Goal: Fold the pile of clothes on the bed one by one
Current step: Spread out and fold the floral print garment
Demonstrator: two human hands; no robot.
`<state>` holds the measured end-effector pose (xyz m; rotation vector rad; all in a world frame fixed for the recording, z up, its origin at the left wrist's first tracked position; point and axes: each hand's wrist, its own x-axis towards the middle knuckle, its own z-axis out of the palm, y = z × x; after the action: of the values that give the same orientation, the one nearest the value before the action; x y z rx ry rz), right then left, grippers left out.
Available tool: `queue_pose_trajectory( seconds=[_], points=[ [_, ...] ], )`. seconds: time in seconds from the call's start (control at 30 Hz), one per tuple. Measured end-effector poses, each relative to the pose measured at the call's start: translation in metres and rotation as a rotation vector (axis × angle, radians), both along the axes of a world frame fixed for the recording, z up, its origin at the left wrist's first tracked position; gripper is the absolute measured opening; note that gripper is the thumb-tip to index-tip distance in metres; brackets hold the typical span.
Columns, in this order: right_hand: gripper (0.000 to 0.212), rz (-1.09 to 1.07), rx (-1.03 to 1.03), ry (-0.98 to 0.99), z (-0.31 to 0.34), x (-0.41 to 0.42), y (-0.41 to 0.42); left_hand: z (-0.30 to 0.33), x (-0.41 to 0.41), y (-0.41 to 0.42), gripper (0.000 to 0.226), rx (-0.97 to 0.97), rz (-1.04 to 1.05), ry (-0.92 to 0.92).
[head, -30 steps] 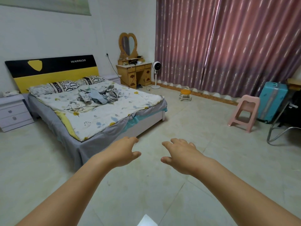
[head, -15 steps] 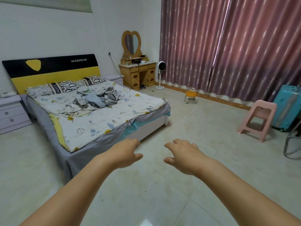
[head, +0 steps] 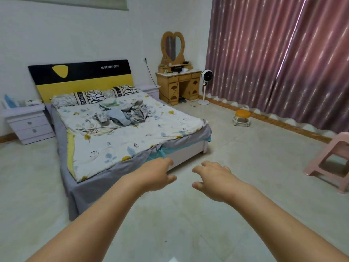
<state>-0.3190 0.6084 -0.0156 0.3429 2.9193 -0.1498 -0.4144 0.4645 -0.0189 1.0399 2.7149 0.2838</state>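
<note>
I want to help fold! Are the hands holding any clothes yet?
No. The left hand and right hand hold nothing; the pile of clothes lies untouched on the bed.

We hold both bare arms stretched forward, palms down. Our left hand [head: 156, 174] has its fingers loosely curled and its thumb out to the side, holding nothing. Our right hand [head: 214, 178] hangs beside it, apart, fingers relaxed and slightly spread.

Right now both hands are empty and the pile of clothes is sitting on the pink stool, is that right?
Not quite. The head view shows the pile of clothes on the bed, not the pink stool. The left hand and right hand are indeed empty.
</note>
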Motion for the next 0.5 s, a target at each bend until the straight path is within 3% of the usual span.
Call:
queue_pose_trajectory(
  seconds=[0.5],
  points=[
    [0.045, 0.057, -0.007, 0.009, 0.000, -0.207, 0.100, -0.011, -0.199, 0.102, 0.047, -0.044, 0.033, -0.010]
  ],
)
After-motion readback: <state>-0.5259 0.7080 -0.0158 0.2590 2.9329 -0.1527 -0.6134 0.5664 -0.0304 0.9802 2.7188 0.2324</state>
